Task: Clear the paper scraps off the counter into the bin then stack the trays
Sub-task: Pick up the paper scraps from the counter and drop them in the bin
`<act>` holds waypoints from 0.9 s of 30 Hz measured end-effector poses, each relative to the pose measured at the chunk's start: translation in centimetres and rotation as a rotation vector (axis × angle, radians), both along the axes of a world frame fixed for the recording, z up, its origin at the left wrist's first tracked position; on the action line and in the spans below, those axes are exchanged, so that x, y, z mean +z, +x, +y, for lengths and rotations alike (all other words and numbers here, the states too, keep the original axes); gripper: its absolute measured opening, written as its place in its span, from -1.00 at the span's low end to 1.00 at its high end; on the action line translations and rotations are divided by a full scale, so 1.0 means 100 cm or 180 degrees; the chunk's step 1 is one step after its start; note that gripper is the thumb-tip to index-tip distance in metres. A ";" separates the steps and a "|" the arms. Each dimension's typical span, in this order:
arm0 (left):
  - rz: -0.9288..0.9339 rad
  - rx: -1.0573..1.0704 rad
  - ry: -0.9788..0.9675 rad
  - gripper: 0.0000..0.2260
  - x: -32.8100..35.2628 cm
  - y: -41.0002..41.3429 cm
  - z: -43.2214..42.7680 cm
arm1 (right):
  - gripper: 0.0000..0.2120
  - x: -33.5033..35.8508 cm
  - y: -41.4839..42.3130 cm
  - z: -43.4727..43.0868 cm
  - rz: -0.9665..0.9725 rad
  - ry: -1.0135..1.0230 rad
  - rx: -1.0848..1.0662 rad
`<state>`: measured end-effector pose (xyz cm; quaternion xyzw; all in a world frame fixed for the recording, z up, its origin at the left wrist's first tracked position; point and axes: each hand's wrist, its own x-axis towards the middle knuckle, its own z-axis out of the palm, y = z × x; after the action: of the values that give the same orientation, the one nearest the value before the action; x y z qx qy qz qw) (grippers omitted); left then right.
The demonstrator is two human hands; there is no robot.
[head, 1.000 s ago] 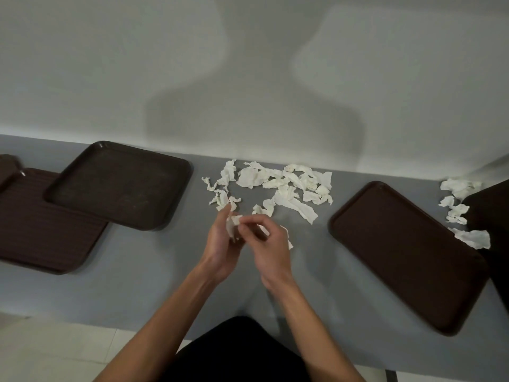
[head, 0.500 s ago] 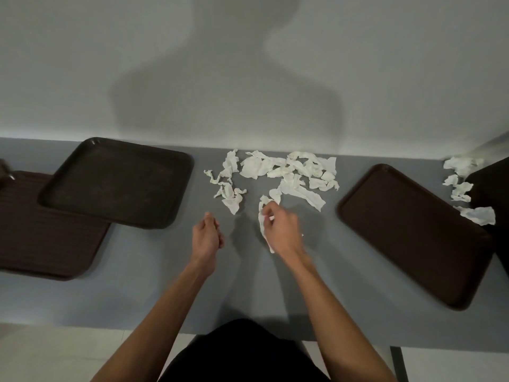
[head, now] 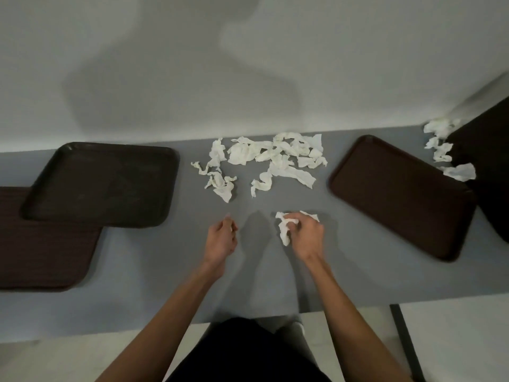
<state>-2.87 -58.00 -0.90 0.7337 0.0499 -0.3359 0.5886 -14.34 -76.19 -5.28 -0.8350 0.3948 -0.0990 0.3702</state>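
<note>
White paper scraps (head: 275, 158) lie in a loose pile at the back middle of the grey counter (head: 154, 285). My right hand (head: 305, 235) is closed around a crumpled paper scrap (head: 285, 230), just in front of the pile. My left hand (head: 221, 238) hovers beside it with fingers curled and nothing visible in them. A dark brown tray (head: 104, 186) rests tilted on another tray (head: 41, 244) at the left. A third tray (head: 399, 194) lies at the right. More scraps (head: 443, 144) sit at the far right.
A white wall runs along the back of the counter. A dark object (head: 487, 172), cut off by the frame, stands at the far right behind the scraps. Pale floor shows below the counter's front edge.
My hands have parted: the scrap they held together stays in my right hand, which has drawn back from the pile toward me. My left hand has stayed low on the left.
</note>
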 end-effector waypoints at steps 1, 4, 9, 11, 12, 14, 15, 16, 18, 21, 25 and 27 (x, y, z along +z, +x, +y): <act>0.0021 -0.0049 -0.0005 -0.71 0.002 -0.005 -0.006 | -0.72 0.012 -0.012 -0.003 -0.0189 0.0161 -0.0194; 0.0025 -0.0303 -0.0077 -0.72 0.010 -0.030 -0.030 | -0.74 0.035 -0.053 -0.020 -0.0657 0.0364 -0.0667; 0.0092 -0.0953 -0.0167 -0.81 0.020 -0.096 -0.076 | -0.68 0.059 -0.150 -0.040 -0.1128 0.0424 -0.1230; 0.0120 -0.1199 -0.0232 -0.85 0.024 -0.133 -0.096 | -0.67 0.065 -0.198 -0.045 -0.1279 0.0461 -0.1427; 0.0152 -0.1296 -0.0305 -0.88 0.027 -0.155 -0.105 | -0.68 0.066 -0.223 -0.047 -0.1354 0.0490 -0.1504; 0.0230 -0.1412 -0.0427 -0.86 0.030 -0.199 -0.122 | -0.73 0.070 -0.275 -0.049 -0.1492 0.0469 -0.1637; 0.0244 -0.1454 -0.0460 -0.84 0.030 -0.221 -0.129 | -0.76 0.072 -0.301 -0.050 -0.1526 0.0475 -0.1715; 0.0227 -0.1525 -0.0497 -0.84 0.030 -0.244 -0.135 | -0.78 0.074 -0.327 -0.051 -0.1574 0.0524 -0.1785; 0.0147 -0.1735 -0.0553 -0.83 0.028 -0.288 -0.147 | -0.82 0.072 -0.379 -0.053 -0.1581 0.0613 -0.1898; 0.0037 -0.1990 -0.0545 -0.81 0.022 -0.353 -0.166 | -0.87 0.067 -0.452 -0.057 -0.1607 0.0704 -0.2022; -0.0058 -0.2315 -0.0452 -0.91 0.012 -0.432 -0.187 | -0.86 0.066 -0.536 -0.054 -0.1835 0.0605 -0.2396; -0.0025 -0.2421 -0.0496 -0.86 0.007 -0.466 -0.200 | -0.87 0.064 -0.571 -0.053 -0.2163 0.0608 -0.2536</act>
<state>-49.44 -78.01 -0.21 0.6542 -0.2536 -0.5302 0.4761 -71.42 -81.51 1.15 -0.5038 0.5465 -0.4604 0.4853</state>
